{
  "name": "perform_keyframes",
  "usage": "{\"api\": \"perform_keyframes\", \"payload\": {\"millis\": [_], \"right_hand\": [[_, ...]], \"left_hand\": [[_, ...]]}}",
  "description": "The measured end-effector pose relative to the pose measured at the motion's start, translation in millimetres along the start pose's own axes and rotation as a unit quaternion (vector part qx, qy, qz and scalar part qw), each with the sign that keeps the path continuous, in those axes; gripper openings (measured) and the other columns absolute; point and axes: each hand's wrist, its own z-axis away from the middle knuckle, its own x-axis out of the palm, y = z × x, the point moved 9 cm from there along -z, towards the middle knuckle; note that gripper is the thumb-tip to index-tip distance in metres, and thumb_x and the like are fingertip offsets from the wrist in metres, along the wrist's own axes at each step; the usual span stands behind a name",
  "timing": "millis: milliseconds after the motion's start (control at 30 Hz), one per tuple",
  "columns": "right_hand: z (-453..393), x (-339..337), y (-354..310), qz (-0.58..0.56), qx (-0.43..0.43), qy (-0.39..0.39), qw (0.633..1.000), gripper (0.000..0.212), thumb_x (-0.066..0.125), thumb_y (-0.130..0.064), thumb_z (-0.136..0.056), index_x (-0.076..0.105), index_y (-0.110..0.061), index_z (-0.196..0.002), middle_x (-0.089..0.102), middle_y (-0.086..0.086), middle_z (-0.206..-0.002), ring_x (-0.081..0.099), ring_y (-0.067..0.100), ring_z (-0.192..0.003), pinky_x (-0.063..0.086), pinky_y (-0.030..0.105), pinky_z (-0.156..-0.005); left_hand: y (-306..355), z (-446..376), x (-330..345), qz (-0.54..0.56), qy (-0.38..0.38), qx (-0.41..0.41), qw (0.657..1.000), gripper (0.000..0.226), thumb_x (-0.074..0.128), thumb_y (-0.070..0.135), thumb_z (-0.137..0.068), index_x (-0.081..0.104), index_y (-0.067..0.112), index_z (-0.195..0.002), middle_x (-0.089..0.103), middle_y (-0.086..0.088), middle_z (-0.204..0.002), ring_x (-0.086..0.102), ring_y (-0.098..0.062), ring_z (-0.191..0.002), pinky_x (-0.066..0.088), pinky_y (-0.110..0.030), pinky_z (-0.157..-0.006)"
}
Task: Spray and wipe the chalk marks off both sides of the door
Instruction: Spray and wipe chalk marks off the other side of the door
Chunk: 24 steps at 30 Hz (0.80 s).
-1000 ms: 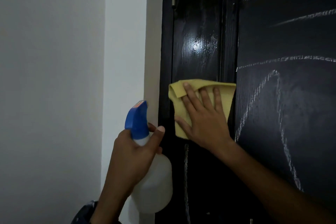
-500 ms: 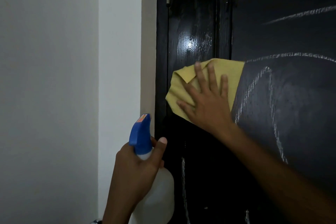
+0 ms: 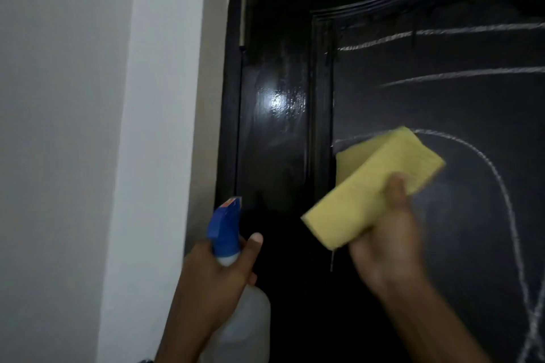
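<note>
Two hands in frame, one tool each. Left hand (image 3: 215, 280) at 6 o'clock grips one spray bottle (image 3: 236, 298) by the neck, fingers wrapped round it, thumb up beside the blue nozzle (image 3: 224, 224). Right hand (image 3: 386, 242) at 4 o'clock, motion-blurred, pinches one folded yellow cloth (image 3: 368, 188), thumb on top; whether the cloth touches the surface can't be told. One black door (image 3: 274, 132), glossy wet patch at centre. Chalk marks (image 3: 472, 29): three roughly horizontal lines at 2 o'clock, plus one long curve running down toward 4 o'clock.
</note>
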Motion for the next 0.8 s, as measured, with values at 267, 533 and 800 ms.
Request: {"api": "perform_keyframes", "payload": {"millis": [267,533,800], "right_hand": [[-21,-60,-192,0.105,-0.216,0.066,0.969,0.035,0.046,-0.057,-0.1,0.061,-0.03,-0.117,0.075,-0.011,-0.103,0.074,0.005,-0.089,0.06,0.035,-0.069],[-59,-4,-14,0.794,-0.352,-0.158,0.469,0.065,0.025,-0.069,-0.098,-0.003,-0.053,-0.155,-0.017,-0.007,-0.168,-0.021,0.032,-0.153,-0.007,0.066,-0.118],[-163,145,-88,0.778,-0.415,-0.062,0.469,0.075,0.024,-0.078,-0.093,-0.002,-0.049,-0.157,-0.016,-0.003,-0.168,-0.021,0.036,-0.152,-0.008,0.07,-0.115]], "left_hand": [[31,-29,65,0.078,-0.094,-0.003,0.993,0.034,0.071,0.036,-0.086,0.067,0.003,-0.078,0.071,-0.012,-0.061,0.07,-0.014,-0.058,0.042,-0.008,-0.05],[54,-39,87,0.089,-0.118,-0.018,0.989,0.041,0.07,0.039,-0.086,0.068,0.0,-0.072,0.071,-0.012,-0.059,0.071,-0.019,-0.061,0.047,-0.024,-0.062],[38,-49,81,0.066,-0.144,-0.053,0.986,0.041,0.072,0.038,-0.085,0.068,-0.001,-0.074,0.072,-0.014,-0.062,0.072,-0.02,-0.064,0.045,-0.017,-0.058]]}}
